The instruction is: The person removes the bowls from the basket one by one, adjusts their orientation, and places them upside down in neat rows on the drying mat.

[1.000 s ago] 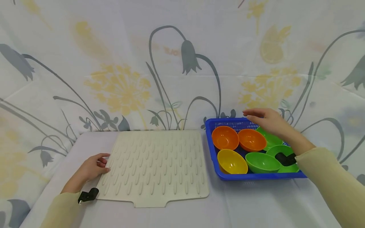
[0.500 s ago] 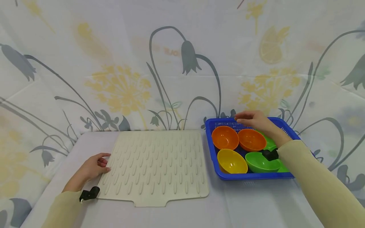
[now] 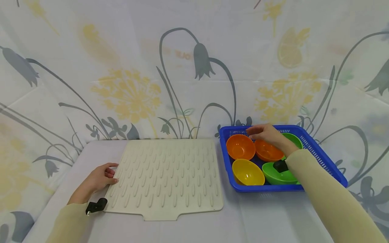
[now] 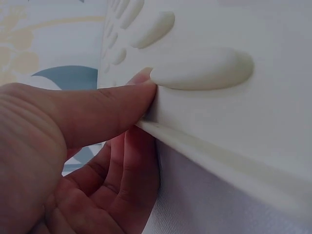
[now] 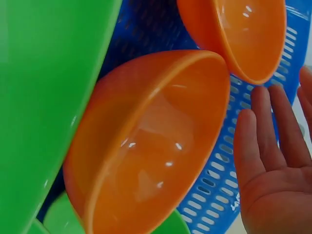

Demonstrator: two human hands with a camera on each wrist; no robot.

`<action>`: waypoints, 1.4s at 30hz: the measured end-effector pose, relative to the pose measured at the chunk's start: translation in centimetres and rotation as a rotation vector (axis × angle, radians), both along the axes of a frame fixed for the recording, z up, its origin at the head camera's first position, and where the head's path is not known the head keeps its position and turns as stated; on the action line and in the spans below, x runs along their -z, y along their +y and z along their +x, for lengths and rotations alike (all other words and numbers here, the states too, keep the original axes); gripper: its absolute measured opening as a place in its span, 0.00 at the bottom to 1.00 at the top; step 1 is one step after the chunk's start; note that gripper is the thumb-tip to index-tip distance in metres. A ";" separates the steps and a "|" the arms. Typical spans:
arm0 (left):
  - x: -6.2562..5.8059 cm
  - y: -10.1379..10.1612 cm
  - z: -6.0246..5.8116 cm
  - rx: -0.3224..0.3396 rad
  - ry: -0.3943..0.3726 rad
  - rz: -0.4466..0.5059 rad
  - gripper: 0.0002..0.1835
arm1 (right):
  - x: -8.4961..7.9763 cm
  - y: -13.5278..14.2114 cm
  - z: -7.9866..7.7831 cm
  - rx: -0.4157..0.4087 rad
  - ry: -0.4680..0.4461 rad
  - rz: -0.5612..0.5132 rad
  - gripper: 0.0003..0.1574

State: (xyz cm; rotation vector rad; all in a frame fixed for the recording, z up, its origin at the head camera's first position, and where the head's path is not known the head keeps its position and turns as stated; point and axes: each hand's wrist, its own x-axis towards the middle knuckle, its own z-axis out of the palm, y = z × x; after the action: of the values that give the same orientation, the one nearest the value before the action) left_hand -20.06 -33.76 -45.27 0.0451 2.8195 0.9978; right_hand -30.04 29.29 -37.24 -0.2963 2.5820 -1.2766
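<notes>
My left hand (image 3: 101,177) pinches the left edge of a cream draining board (image 3: 165,168) with raised oval ridges and a spout-like tab in front. In the left wrist view the thumb (image 4: 112,109) lies on top, fingers curled below the rim. My right hand (image 3: 268,135) hovers over the back of a blue plastic basket (image 3: 273,188), fingers extended, holding nothing. Just below it is an orange bowl (image 3: 267,152), partly covered by the hand; a second orange bowl (image 3: 240,147) sits to its left. In the right wrist view the fingertips are close to that left orange bowl (image 5: 253,39).
A yellow bowl (image 3: 247,172) and a green bowl (image 3: 278,173) stand at the basket's front. Another green bowl (image 3: 294,140) is at the back, partly behind the right arm. A white cloth (image 3: 243,219) covers the table, and a flower-printed curtain (image 3: 136,50) hangs behind.
My right hand has moved left and slightly down, from the basket's back right to above the orange bowls. The left hand and the draining board have stayed put.
</notes>
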 end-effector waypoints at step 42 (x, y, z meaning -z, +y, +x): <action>0.0 0.1 0.1 0.002 -0.015 0.011 0.34 | 0.0 -0.6 1.0 0.117 0.023 0.106 0.24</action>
State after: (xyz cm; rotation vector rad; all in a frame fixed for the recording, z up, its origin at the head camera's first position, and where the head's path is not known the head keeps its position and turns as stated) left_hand -19.99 -33.67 -45.24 0.0414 2.8003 1.0099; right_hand -29.07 28.68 -37.22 -0.1420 2.7108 -1.1742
